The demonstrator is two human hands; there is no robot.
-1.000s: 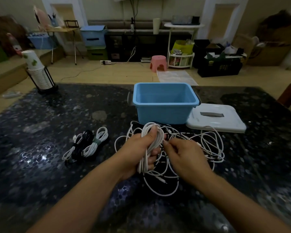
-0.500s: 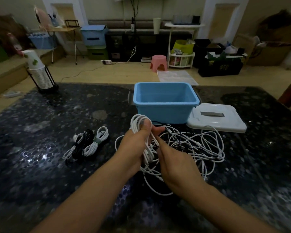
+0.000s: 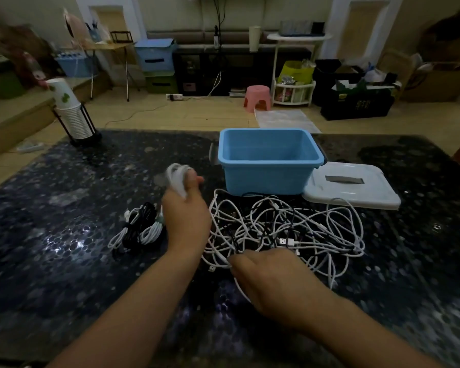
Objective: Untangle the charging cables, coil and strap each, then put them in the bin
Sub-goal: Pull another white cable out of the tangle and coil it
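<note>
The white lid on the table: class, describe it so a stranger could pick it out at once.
Find the blue bin at the middle of the dark table. Immediately to its right lies the white lid, flat and rectangular. Only it has a grey slot handle on top.

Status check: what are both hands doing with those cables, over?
Left hand grips white coil, raised. Right hand on tangled cables. Blue bin holds no cables. Nothing blocking.

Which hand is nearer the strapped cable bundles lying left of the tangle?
Left. The left hand, gripping a white coil, sits right beside the strapped bundles. The right hand is farther right, at the tangle's near edge.
</note>
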